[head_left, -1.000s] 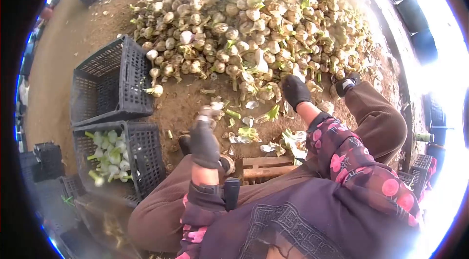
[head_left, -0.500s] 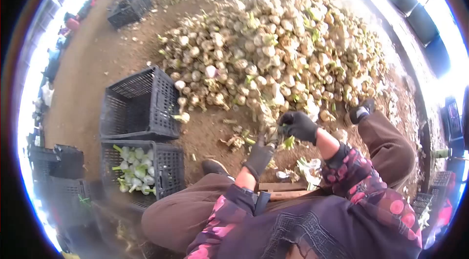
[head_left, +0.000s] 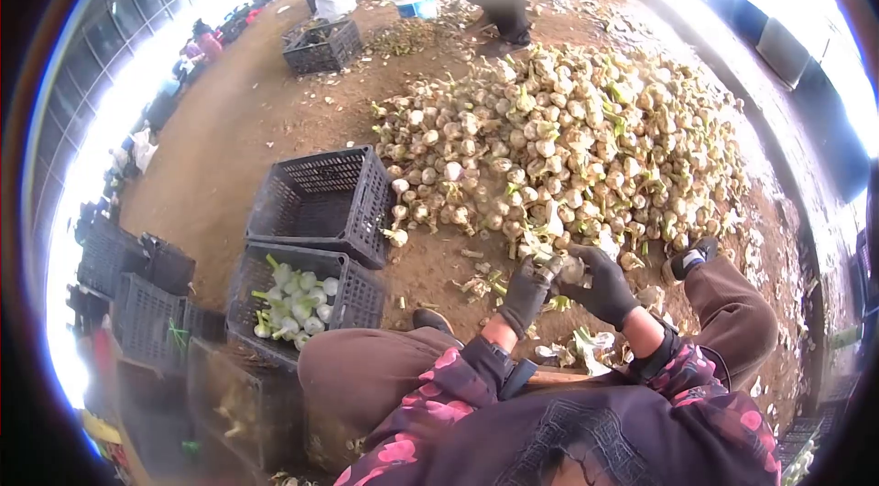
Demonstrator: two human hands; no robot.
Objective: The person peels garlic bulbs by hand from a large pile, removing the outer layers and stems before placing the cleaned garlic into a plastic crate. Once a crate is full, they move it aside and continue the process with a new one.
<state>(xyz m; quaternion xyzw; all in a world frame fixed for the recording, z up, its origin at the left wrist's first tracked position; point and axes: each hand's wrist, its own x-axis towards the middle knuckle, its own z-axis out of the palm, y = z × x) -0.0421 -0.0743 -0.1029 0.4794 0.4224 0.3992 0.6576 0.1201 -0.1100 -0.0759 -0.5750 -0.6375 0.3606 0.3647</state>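
In front of my lap, both hands wear dark gloves and meet around a pale garlic bulb. My left hand is closed at the bulb's left side; something small and shiny shows by its fingertips, too small to name. From the right, my right hand curls its fingers against the bulb, hiding part of it. Just beyond my hands rises a large heap of garlic bulbs with dry skins and stalks. Peeled skins and leaves lie on the ground below my hands.
On my left, a black crate holds white trimmed garlic bulbs; an upright black crate adjoins it. More crates stand further left. Another person's dark-clothed leg is behind the heap, near a blue-and-white bucket.
The view has tilted up and shifted, showing more of the background and the other person's leg. My right hand has come down beside the left, and the pale bulb now shows between them.
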